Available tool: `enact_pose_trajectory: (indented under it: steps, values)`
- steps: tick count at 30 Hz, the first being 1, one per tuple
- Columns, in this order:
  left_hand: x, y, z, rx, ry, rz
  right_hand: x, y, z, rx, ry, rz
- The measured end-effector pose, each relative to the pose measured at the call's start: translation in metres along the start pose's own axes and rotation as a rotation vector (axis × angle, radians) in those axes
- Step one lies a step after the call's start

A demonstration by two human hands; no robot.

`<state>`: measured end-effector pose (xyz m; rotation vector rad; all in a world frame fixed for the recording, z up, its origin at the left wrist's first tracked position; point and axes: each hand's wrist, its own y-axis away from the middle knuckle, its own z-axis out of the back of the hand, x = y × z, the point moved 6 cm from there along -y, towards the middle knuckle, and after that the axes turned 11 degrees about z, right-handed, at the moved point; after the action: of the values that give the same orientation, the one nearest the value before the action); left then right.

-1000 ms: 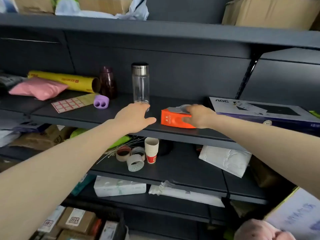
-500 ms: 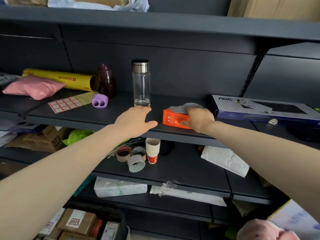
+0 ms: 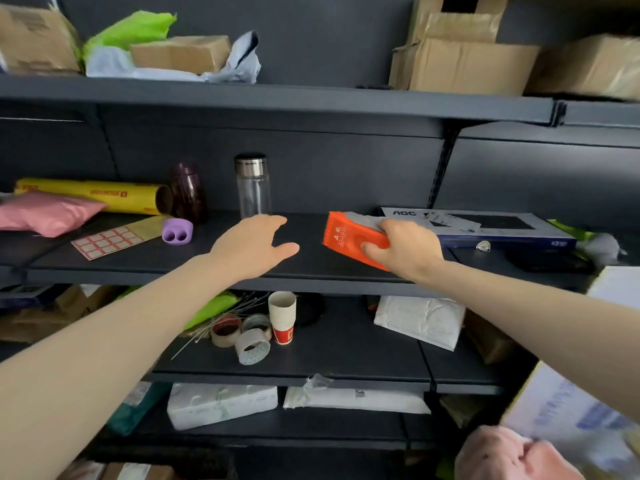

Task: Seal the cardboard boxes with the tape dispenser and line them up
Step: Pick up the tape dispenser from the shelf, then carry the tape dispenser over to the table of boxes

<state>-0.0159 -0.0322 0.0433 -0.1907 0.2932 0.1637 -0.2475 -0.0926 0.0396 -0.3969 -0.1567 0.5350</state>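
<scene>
**A:** Head view first: where is the dispenser?

**B:** The orange dispenser [image 3: 346, 233] is at the middle shelf [image 3: 311, 271], right of centre. The right hand [image 3: 403, 249] grips its right end, with the fingers curled over the top and the thumb on the near face. The dispenser is tilted, its left end higher. I cannot tell whether it touches the shelf.

**A:** And the left hand?

**B:** The left hand [image 3: 254, 245] hangs over the same shelf, left of the dispenser and apart from it. Its fingers are loose and spread, holding nothing. The fingertips are just in front of a clear bottle [image 3: 252, 188] that stands upright near the back wall.

**A:** Where are the boxes?

**B:** The boxes [image 3: 464, 64] are on the top shelf at the far right. A smaller box [image 3: 180, 53] lies further left among green and white bags. I cannot tell how their flaps stand.

**A:** What else is on the middle shelf?

**B:** Left of the bottle are a dark jar [image 3: 188, 194] and a purple holder [image 3: 177, 231]. Further left are a yellow roll [image 3: 93, 195] lying on its side, a pink bag [image 3: 48, 211] and a label sheet [image 3: 107, 237]. A flat carton [image 3: 502, 225] lies just right of the dispenser.

**A:** And on the shelf below?

**B:** There are stacked paper cups [image 3: 282, 317] with tape rolls [image 3: 242, 336] just to their left. A white mailer [image 3: 419, 320] lies to the right.
</scene>
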Motion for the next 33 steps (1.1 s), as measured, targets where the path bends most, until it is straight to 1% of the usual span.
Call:
enact_pose_trajectory:
  steps: [7, 11, 15, 19, 26, 33]
  values:
    - [-0.055, 0.016, 0.015, -0.022, 0.040, -0.181, -0.025, 0.075, 0.060, -0.053, 0.064, -0.097]
    - [-0.093, 0.026, 0.000, 0.012, 0.071, -0.285, -0.042, 0.125, 0.081, -0.075, 0.128, -0.174]
    - [-0.137, 0.047, -0.027, 0.072, 0.091, -0.362, -0.061, 0.178, 0.097, -0.042, 0.172, -0.276]
    - [-0.184, 0.077, -0.045, 0.123, 0.110, -0.458, -0.084, 0.233, 0.118, -0.014, 0.196, -0.368]
    - [-0.263, 0.136, -0.047, 0.150, 0.116, -0.571, -0.114, 0.336, 0.179, -0.068, 0.199, -0.486]
    - [-0.355, 0.233, -0.053, 0.199, 0.168, -0.680, -0.130, 0.461, 0.244, -0.095, 0.276, -0.579]
